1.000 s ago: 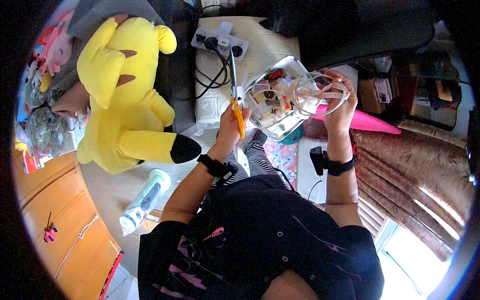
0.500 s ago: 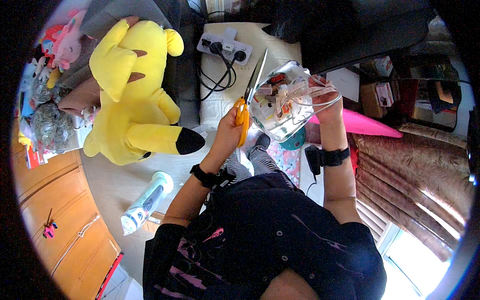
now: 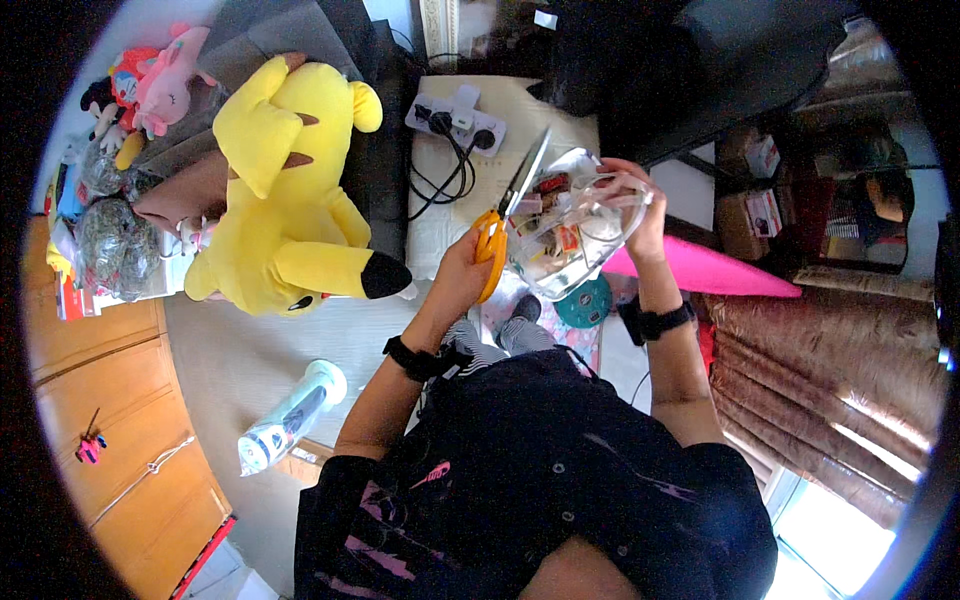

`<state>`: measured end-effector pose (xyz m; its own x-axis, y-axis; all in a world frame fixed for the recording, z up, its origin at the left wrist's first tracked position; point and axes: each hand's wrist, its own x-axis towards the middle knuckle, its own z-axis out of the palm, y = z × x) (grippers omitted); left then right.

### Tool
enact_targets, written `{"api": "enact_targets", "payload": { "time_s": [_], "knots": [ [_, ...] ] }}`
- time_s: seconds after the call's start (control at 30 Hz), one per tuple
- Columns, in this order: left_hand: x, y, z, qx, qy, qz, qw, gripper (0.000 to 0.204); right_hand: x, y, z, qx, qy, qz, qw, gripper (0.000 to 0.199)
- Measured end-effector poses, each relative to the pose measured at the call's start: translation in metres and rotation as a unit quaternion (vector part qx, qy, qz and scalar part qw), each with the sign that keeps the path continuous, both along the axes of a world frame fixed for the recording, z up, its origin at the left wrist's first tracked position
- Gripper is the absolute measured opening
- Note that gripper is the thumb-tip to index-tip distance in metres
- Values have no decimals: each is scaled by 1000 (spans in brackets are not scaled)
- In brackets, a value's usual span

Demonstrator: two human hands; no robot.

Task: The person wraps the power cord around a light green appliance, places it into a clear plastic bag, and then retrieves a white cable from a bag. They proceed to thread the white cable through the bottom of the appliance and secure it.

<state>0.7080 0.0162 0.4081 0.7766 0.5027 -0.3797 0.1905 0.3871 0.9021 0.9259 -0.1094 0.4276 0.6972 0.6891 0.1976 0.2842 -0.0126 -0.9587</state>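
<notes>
My left hand is closed round the orange handles of a pair of scissors. Their long metal blades point away from me and lie close together. On the right, my right hand grips the edge of a clear plastic container, its fingers curled over the far right rim. Small mixed items show inside, among them a red piece and an orange one; most are too small to name. The scissors stand right beside the container's left side, and I cannot tell whether they touch it.
A big yellow plush toy lies at the left, with smaller soft toys beyond. Ahead is a white power strip with black cables. A clear-wrapped cylinder stands lower left. A pink pointed object and brown curtain are right.
My right hand has shifted its hold to the container's far right rim. The pale strip that lay by its fingers no longer shows there. The scissors stay in my left hand.
</notes>
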Motion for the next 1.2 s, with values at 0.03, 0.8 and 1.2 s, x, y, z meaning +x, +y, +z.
{"api": "enact_targets", "payload": {
  "time_s": [0.03, 0.8, 1.2],
  "knots": [
    [-3, 0, 6, 15, -14, -18, 1000, 27, 0, -3, -3, 87, 97, -23, 991, 19],
    [41, 17, 53, 311, 198, -359, 858, 30, 34, -47, -29, 294, 510, -51, 807, 44],
    [91, -17, -31, 605, 117, -228, 754, 24, 24, -52, -35, 278, 514, -37, 811, 45]
  ]
}}
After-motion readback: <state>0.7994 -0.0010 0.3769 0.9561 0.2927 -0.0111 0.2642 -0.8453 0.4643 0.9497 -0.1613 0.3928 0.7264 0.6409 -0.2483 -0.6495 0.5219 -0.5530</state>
